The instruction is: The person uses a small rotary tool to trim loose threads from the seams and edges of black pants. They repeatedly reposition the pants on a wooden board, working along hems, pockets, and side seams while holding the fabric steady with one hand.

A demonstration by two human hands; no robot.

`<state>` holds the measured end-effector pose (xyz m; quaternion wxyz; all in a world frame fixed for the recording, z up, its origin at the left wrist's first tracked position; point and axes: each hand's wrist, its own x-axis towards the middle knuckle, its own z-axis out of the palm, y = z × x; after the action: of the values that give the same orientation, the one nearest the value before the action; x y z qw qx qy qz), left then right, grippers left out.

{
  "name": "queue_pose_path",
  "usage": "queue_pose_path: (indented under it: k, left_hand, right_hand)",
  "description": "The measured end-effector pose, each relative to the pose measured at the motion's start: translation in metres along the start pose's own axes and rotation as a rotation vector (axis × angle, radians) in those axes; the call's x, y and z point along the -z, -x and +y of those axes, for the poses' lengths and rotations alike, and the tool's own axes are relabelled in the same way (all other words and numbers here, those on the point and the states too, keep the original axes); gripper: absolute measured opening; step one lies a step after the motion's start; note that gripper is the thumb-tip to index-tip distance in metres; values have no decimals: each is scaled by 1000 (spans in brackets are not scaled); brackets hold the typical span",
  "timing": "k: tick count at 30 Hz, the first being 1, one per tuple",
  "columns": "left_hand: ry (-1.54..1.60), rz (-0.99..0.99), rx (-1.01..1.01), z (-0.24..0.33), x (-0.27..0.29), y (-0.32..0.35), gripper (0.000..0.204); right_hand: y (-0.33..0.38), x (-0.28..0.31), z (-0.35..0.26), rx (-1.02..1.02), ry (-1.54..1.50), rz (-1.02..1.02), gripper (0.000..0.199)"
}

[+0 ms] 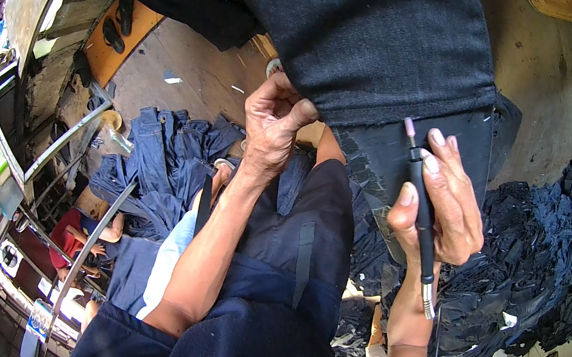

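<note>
A dark denim trouser leg (390, 52) lies over a dark flat board (388, 158), its hem crossing the board. My left hand (274, 116) is closed at the left corner of the hem, thumb and fingers pinching the cloth's edge; some fingertips are hidden. In my right hand (449, 198) is a slim black rotary grinder (423, 179), held like a pen. Its small pinkish grinding tip (409, 127) points up, just below the hem and apart from it. A metal coil shows at the tool's lower end.
Blue jeans (161, 157) are heaped on the floor at left, and a large dark denim pile (513, 269) spreads at right. Black sandals (114, 32) rest on an orange board. A person in red (68, 237) sits lower left, beyond metal rails (94, 237).
</note>
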<state>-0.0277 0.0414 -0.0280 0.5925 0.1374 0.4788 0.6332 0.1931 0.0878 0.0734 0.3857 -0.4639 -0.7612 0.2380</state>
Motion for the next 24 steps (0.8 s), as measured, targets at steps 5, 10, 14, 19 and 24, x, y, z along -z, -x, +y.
queue_pose_path:
  k: [5,10,14,19,24]
  left_hand:
    - [-7,-10,3,-3,-2,0,33]
    - [-12,-6,3,-3,-2,0,35]
    - [17,-13,-4,1,2,1,36]
    - [-12,-2,3,2,5,0,36]
    - [-24,-1,19,0,4,-1,35]
  right_hand:
    - [-1,1,1,28,-45,-56,32]
    - [-1,-1,-1,21,-40,-77,34]
    - [-1,-4,-4,35,-7,-66,29]
    - [0,-4,-4,-6,15,-14,33]
    - [0,-3,-1,5,-58,-17,35]
